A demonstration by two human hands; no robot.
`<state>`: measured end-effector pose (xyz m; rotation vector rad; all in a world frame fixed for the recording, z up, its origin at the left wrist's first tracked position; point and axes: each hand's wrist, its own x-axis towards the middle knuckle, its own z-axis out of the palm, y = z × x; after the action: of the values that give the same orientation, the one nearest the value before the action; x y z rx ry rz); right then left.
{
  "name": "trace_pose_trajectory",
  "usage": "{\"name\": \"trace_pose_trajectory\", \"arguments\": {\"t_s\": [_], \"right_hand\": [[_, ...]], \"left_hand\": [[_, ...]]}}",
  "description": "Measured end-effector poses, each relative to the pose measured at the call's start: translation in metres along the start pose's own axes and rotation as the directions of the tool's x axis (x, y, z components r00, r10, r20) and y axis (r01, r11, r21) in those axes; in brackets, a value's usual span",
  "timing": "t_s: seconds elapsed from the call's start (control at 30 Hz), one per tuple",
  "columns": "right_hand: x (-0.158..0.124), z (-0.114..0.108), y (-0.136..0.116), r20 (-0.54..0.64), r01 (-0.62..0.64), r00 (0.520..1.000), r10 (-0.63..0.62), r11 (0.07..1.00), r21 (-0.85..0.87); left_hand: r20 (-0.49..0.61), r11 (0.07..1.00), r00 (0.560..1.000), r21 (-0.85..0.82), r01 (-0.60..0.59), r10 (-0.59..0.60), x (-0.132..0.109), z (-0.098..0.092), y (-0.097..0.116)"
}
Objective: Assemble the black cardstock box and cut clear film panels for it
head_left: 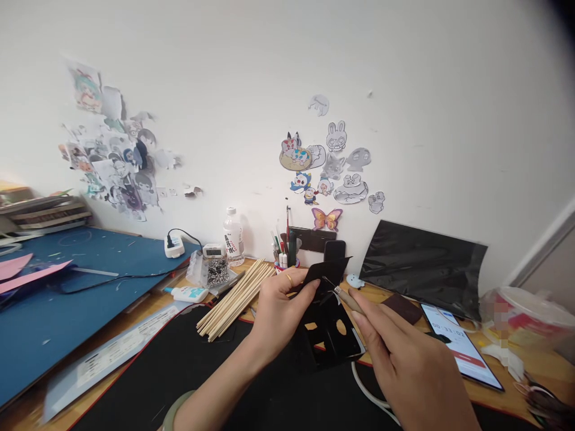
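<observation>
Black paper (330,338) with cut-out holes, centre frame, pinched upright above worktop (539,366) by left hand (278,308). Right hand (404,359) closed around craft knife (351,301), tip against paper. Wooden sticks (236,299) left; phone (462,344) right.

The black card (330,269) in the left hand (278,305) looks like thin, matt paper. The craft knife (348,299) in the right hand (404,359) has a dull tan handle, wood-like, and a small bright metal tip. A gold-coloured metal ring (288,278) shines on a left finger. The counter (545,368) is warm, smooth wood. Near its back edge lie bare pale wooden sticks (236,296). The black mat (179,371) along the front edge is matt. The blue mat (67,287) at the left is matt and scuffed. The phone (462,347) at the right is glossy, and the black sheet (422,263) against the wall is shiny film.
</observation>
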<state>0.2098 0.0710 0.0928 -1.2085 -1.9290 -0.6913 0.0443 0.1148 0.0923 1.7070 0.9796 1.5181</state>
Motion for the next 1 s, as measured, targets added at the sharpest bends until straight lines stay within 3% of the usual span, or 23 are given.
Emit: {"name": "trace_pose_trajectory", "arguments": {"t_s": [0.2,0.37,0.63,1.0], "right_hand": [[0.001,-0.001,-0.002,-0.1,-0.009,0.995,0.004,0.999,-0.049],[0.002,-0.007,-0.005,-0.112,-0.051,0.993,0.046,0.998,-0.042],[0.005,-0.012,-0.009,-0.144,-0.007,0.99,-0.003,0.998,-0.064],[0.003,-0.013,-0.01,-0.139,-0.02,0.99,0.016,1.0,-0.023]], "left_hand": [[0.0,0.999,1.0,-0.027,0.019,-0.019,0.0,-0.002,0.006],[0.004,0.995,1.0,-0.095,0.016,-0.015,-0.002,-0.003,0.007],[0.016,0.981,1.0,-0.195,-0.023,0.027,-0.002,-0.003,0.008],[-0.053,0.996,0.998,-0.085,-0.041,0.036,-0.002,-0.001,0.008]]}}
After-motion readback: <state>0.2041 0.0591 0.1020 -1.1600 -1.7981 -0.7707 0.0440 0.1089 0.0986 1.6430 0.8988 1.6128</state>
